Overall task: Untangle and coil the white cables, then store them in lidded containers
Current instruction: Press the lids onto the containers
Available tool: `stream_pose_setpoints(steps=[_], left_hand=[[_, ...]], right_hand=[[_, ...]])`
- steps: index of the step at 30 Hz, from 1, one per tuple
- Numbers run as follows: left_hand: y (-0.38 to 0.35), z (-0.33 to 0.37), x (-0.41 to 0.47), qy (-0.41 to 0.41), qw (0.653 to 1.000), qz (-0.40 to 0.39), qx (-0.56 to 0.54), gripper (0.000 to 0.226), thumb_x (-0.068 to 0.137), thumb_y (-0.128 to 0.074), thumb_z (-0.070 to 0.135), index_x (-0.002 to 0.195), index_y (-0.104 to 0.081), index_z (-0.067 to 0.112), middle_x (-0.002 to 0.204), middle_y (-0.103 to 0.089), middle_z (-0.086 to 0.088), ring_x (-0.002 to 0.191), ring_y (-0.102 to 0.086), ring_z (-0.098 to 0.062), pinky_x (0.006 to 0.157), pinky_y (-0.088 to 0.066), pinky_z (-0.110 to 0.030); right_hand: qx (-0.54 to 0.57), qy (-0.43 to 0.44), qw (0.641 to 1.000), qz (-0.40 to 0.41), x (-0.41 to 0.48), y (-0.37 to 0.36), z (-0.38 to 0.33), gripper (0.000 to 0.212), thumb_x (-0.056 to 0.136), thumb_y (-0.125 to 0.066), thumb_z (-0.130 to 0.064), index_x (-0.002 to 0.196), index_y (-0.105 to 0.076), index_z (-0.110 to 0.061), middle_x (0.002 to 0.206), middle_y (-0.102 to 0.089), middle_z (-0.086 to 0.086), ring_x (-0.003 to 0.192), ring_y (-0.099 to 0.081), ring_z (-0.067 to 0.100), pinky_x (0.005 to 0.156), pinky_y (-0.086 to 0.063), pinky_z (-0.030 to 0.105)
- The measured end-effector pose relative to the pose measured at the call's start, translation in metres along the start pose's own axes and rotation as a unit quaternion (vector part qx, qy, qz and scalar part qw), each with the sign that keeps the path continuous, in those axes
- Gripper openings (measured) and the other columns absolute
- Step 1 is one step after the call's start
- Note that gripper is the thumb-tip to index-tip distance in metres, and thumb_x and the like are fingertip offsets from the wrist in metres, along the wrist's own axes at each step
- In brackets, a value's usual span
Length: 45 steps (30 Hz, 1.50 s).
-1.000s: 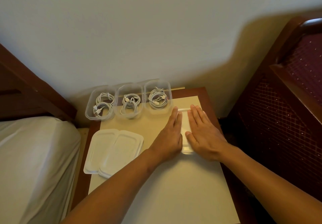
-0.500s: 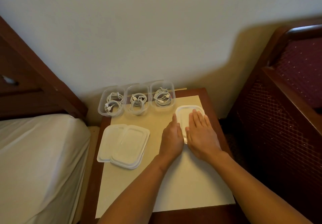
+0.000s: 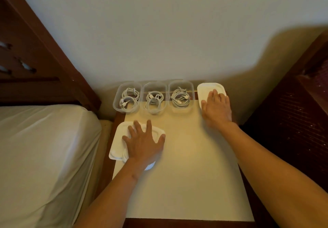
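White cables await lids: left hand, fingers spread flat, rests on stacked lids at the nightstand's left edge; right hand lies flat on a lidded container, far-right corner. Cables sit coiled in three open containers along the far edge; next, separate one lid.

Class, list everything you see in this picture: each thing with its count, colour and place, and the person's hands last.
table: one, brown with a cream top, centre
tubs: three, clear, in a row at the table's back
cables: white, coiled, some in each tub; count unclear
single lid: one, white, right of the tubs
stacked lids: at least two, white, table's left side
bed: one, white sheet, left
headboard: one, brown wood, upper left
furniture: one, dark red, right
wall: pale, behind
left hand: flat on the stacked lids
right hand: flat on the single lid
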<state>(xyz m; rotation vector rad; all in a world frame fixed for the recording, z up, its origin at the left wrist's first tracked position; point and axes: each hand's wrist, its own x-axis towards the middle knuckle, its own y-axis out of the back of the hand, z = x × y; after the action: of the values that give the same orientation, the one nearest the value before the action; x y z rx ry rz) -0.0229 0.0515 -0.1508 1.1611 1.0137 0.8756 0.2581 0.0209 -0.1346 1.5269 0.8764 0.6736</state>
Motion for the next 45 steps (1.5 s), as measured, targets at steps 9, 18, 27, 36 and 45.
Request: stream_pose_setpoints(steps=[9, 18, 27, 36, 45], left_hand=[[0.003, 0.006, -0.015, 0.018, 0.998, 0.037, 0.043, 0.097, 0.088, -0.028, 0.085, 0.162, 0.001, 0.029, 0.166, -0.018, -0.022, 0.150, -0.022, -0.044, 0.116, -0.022, -0.063], [0.017, 0.007, -0.027, -0.010, 0.999, 0.022, 0.031, 0.083, 0.095, -0.034, 0.073, 0.163, -0.010, 0.031, 0.164, -0.023, -0.021, 0.145, -0.030, -0.041, 0.115, -0.029, -0.056], [0.049, -0.001, -0.044, 0.027, 0.980, 0.046, -0.192, 0.077, 0.091, -0.050, 0.074, 0.158, -0.031, 0.042, 0.156, -0.039, -0.008, 0.140, -0.038, -0.032, 0.115, -0.034, -0.052], [0.088, 0.013, -0.065, 0.174, 0.598, -0.157, -0.767, 0.040, 0.085, -0.054, 0.047, 0.112, -0.061, 0.018, 0.104, -0.067, -0.017, 0.099, -0.062, -0.036, 0.088, -0.050, -0.047], [0.053, 0.040, -0.064, 0.070, 0.785, -0.099, -0.608, 0.015, 0.100, -0.064, 0.029, 0.111, -0.068, 0.019, 0.111, -0.073, -0.013, 0.098, -0.070, -0.031, 0.086, -0.059, -0.048]], right_hand=[[0.004, 0.060, 0.993, 0.101, 0.023, 0.004, -0.018, 0.055, 0.108, -0.035, -0.043, 0.148, -0.047, -0.008, 0.156, -0.043, 0.018, 0.142, -0.036, 0.041, 0.121, -0.020, 0.055], [-0.034, 0.208, 0.966, 0.147, -0.042, -0.016, -0.048, 0.022, 0.091, -0.070, -0.018, 0.112, -0.073, -0.016, 0.112, -0.071, 0.010, 0.105, -0.057, 0.035, 0.089, -0.041, 0.046], [-0.003, 0.217, 0.963, 0.163, -0.162, -0.026, -0.027, 0.028, 0.079, -0.084, -0.011, 0.105, -0.075, -0.017, 0.103, -0.070, 0.009, 0.088, -0.056, 0.030, 0.074, -0.046, 0.042], [0.118, 0.190, 0.968, 0.114, -0.248, -0.006, -0.025, 0.035, 0.091, -0.064, -0.048, 0.118, -0.072, -0.027, 0.118, -0.064, -0.003, 0.105, -0.057, 0.018, 0.084, -0.052, 0.036], [0.478, -0.126, 0.868, -0.056, -0.207, 0.006, -0.016, 0.026, 0.103, -0.062, -0.022, 0.127, -0.068, -0.020, 0.109, -0.071, -0.003, 0.087, -0.068, 0.016, 0.070, -0.060, 0.025]])
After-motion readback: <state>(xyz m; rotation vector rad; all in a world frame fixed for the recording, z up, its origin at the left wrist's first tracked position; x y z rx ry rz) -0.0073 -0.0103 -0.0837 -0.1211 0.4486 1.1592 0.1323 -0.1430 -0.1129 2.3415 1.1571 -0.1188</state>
